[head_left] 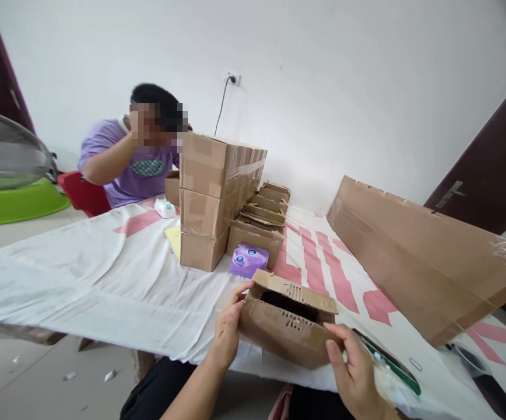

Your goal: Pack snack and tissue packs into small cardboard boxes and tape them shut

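Note:
A small brown cardboard box (279, 329) with its top flaps partly open lies at the near edge of the table. My left hand (229, 329) grips its left end, fingers curled over the top corner. My right hand (353, 373) holds its right end, thumb pressed on the front face. Just behind the box a small purple packet (248, 259) lies on the white cloth.
A taped stack of brown boxes (211, 198) stands mid-table beside a row of open cartons (264, 219). A long flat cardboard bundle (419, 251) lies at right. A green-edged phone (388, 361) rests by my right hand. A person in a purple shirt (124, 160) sits across; a fan (3, 154) at left.

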A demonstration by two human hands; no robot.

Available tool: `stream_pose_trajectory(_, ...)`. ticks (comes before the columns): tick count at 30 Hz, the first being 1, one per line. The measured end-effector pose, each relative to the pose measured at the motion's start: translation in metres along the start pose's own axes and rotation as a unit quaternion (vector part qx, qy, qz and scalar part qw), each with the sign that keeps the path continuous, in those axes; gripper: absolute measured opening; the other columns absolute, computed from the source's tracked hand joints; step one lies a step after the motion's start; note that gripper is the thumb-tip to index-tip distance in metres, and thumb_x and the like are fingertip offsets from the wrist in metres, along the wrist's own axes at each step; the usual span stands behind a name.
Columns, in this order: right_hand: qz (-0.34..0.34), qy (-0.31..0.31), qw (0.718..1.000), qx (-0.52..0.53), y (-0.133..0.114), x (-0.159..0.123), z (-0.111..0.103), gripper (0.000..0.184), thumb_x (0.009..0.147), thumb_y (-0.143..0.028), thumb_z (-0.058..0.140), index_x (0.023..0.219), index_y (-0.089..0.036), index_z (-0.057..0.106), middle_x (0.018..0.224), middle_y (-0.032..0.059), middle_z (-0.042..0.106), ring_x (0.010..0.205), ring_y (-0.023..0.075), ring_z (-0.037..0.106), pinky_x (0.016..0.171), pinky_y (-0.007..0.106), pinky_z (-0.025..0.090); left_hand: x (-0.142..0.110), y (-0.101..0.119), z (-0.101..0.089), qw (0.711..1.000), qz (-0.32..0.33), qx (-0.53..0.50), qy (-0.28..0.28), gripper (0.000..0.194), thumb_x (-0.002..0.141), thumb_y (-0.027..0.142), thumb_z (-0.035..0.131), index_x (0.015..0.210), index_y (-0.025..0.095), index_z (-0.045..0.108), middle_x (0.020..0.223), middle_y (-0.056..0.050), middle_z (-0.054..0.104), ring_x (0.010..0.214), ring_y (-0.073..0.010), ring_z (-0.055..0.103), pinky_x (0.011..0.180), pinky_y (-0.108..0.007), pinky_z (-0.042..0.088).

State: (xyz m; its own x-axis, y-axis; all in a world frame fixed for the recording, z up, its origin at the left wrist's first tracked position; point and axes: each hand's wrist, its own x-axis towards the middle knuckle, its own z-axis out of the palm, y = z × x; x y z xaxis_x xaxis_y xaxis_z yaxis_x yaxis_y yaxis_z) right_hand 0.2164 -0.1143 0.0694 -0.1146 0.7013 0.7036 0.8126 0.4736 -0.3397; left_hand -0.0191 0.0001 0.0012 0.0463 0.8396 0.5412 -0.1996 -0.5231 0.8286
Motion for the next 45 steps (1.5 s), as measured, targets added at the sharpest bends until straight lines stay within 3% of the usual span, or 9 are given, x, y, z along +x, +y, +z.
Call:
stream_pose_trajectory(4, -0.106, -0.045, 0.993, 0.038, 0.011, -0.015, 0.001, 0.019, 0.093, -0.030, 0.046, 0.108, -0.026, 0.057, 0.091, 0.0079, 0.068, 0.084, 0.0231, 0.067, 0.069, 0.035, 0.058, -0.002, 0.000, -0.003, 0.999, -0.003, -0.044, -0.019, 0.057, 0.096, 0.052, 0.028, 0.072, 0.018, 0.067, 0.143, -0.006, 0.046, 0.118, -0.0306, 0.051, 0.103, -0.045, 0.039)
stream_pose_trajectory(7, -0.196, -0.044, 0.979, 0.035, 0.022, -0.025, 0.005, 0.029, 0.091, -0.044, 0.048, 0.111, -0.026, 0.058, 0.093, 0.0098, 0.067, 0.090, 0.0278, 0.066, 0.070, 0.042, 0.058, 0.000, 0.004, -0.005, 0.997, -0.027, -0.068, -0.037, 0.054, 0.094, 0.052, 0.031, 0.070, 0.017, 0.065, 0.146, -0.006, 0.044, 0.122, -0.0318, 0.049, 0.103, -0.045, 0.040)
stream_pose_trajectory(14, -0.144, -0.061, 0.987, -0.030, 0.004, -0.019, 0.005, 0.015, 0.084, -0.019, 0.056, 0.099, -0.022, 0.058, 0.095, 0.0094, 0.063, 0.096, 0.0255, 0.062, 0.078, 0.041, 0.056, 0.007, 0.007, -0.010, 0.994, -0.049, -0.074, -0.070, 0.037, 0.088, 0.048, 0.051, 0.075, 0.017, 0.067, 0.147, -0.009, 0.041, 0.130, -0.0351, 0.042, 0.102, -0.044, 0.039)
stream_pose_trajectory(18, -0.125, -0.080, 0.988, -0.045, -0.004, -0.007, -0.003, 0.020, 0.085, -0.014, 0.053, 0.104, -0.020, 0.058, 0.096, 0.0089, 0.060, 0.091, 0.0220, 0.060, 0.077, 0.037, 0.055, 0.008, 0.003, -0.013, 0.993, -0.026, -0.057, -0.096, 0.029, 0.085, 0.047, 0.059, 0.095, 0.021, 0.068, 0.146, -0.009, 0.041, 0.135, -0.0345, 0.036, 0.109, -0.047, 0.031)
stream_pose_trajectory(25, -0.080, -0.128, 0.983, -0.103, 0.003, 0.000, 0.001, 0.027, 0.088, -0.019, 0.052, 0.114, -0.022, 0.056, 0.106, 0.0096, 0.059, 0.096, 0.0228, 0.060, 0.081, 0.038, 0.054, 0.008, -0.007, -0.010, 0.988, -0.022, -0.011, -0.149, 0.070, 0.072, 0.057, 0.071, 0.130, 0.026, 0.048, 0.154, -0.013, 0.025, 0.144, -0.0370, 0.019, 0.115, -0.055, 0.017)
stream_pose_trajectory(28, -0.081, -0.149, 0.978, -0.117, 0.004, 0.008, 0.005, 0.026, 0.089, -0.020, 0.052, 0.115, -0.022, 0.054, 0.108, 0.0092, 0.062, 0.096, 0.0230, 0.061, 0.082, 0.039, 0.052, 0.005, -0.015, -0.006, 0.984, -0.059, -0.026, -0.169, 0.104, 0.061, 0.060, 0.078, 0.146, 0.028, 0.025, 0.158, -0.014, 0.016, 0.145, -0.0376, 0.016, 0.116, -0.057, 0.015)
stream_pose_trajectory(31, -0.099, -0.176, 0.971, -0.128, 0.005, 0.021, 0.007, 0.025, 0.091, -0.025, 0.052, 0.115, -0.021, 0.051, 0.102, 0.0070, 0.067, 0.090, 0.0226, 0.062, 0.079, 0.039, 0.051, 0.005, -0.021, -0.002, 0.977, -0.083, -0.052, -0.191, 0.122, 0.057, 0.059, 0.081, 0.150, 0.029, 0.007, 0.158, -0.016, 0.017, 0.143, -0.0373, 0.023, 0.115, -0.057, 0.019)
stream_pose_trajectory(38, -0.146, -0.235, 0.949, -0.150, 0.008, 0.035, 0.012, 0.022, 0.095, -0.034, 0.049, 0.111, -0.019, 0.051, 0.093, 0.0042, 0.070, 0.084, 0.0214, 0.064, 0.095, 0.047, 0.037, 0.009, -0.026, -0.002, 0.976, -0.064, -0.076, -0.193, 0.131, 0.053, 0.059, 0.083, 0.151, 0.029, 0.003, 0.158, -0.015, 0.016, 0.144, -0.0385, 0.020, 0.116, -0.056, 0.018)
stream_pose_trajectory(45, -0.167, -0.106, 0.962, -0.190, 0.009, 0.030, 0.016, 0.026, 0.096, -0.036, 0.043, 0.108, -0.020, 0.059, 0.094, 0.0042, 0.071, 0.087, 0.0211, 0.062, 0.100, 0.049, 0.027, 0.006, -0.029, -0.007, 0.976, -0.062, 0.009, -0.207, 0.126, 0.053, 0.062, 0.081, 0.152, 0.027, 0.011, 0.159, -0.013, 0.016, 0.145, -0.0401, 0.013, 0.117, -0.057, 0.014)
